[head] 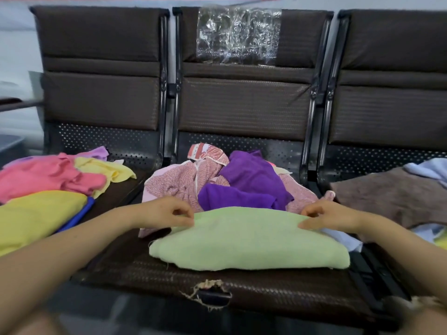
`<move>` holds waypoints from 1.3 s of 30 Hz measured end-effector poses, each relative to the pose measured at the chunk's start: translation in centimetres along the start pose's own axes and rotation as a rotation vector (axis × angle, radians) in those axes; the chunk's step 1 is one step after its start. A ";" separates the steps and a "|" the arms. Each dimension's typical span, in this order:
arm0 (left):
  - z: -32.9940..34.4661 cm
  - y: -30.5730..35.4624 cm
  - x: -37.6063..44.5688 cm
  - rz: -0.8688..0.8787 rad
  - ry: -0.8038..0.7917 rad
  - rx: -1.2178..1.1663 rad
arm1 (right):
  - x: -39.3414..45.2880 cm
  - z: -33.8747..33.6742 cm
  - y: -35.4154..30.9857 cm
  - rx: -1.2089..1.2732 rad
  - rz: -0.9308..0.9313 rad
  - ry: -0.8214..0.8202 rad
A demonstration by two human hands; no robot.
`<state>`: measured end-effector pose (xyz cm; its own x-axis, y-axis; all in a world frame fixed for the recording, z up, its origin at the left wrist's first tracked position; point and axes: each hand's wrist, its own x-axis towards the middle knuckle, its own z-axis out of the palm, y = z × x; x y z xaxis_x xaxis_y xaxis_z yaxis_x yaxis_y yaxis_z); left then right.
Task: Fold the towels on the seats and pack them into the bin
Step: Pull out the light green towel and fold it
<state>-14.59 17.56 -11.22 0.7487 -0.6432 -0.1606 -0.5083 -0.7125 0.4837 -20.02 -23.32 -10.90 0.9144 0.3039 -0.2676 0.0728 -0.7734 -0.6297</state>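
A folded green towel lies on the front of the middle seat. The left hand pinches its far left corner and the right hand pinches its far right corner, each grip grasping the cloth. Behind it sits a heap of purple and patterned pink towels. Pink and yellow towels cover the left seat; a brown towel lies on the right.

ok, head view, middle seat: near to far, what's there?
Torn front edge of the seat → green towel, pinched at its far corners by left hand and right hand → purple towel → clear plastic on backrest.
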 end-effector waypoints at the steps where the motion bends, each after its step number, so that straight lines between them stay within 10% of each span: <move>1: 0.0 -0.1 -0.1 0.003 -0.002 -0.011 | -0.1 0.0 0.3 -0.023 0.004 0.002; 10: -0.4 0.6 -0.4 0.010 0.056 0.225 | -1.2 0.5 -0.9 -0.421 -0.051 0.175; 23: -11.9 10.0 -2.4 0.122 1.122 0.007 | -6.8 -8.9 -11.2 0.207 -0.268 1.066; 39: -20.8 18.2 -7.5 0.294 1.417 -0.631 | -12.8 -15.4 -21.1 1.008 -0.469 0.675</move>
<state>-20.62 15.24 16.67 0.6175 0.2992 0.7274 -0.7205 -0.1556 0.6757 -27.10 -19.45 17.03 0.9238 -0.1364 0.3576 0.3778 0.1752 -0.9092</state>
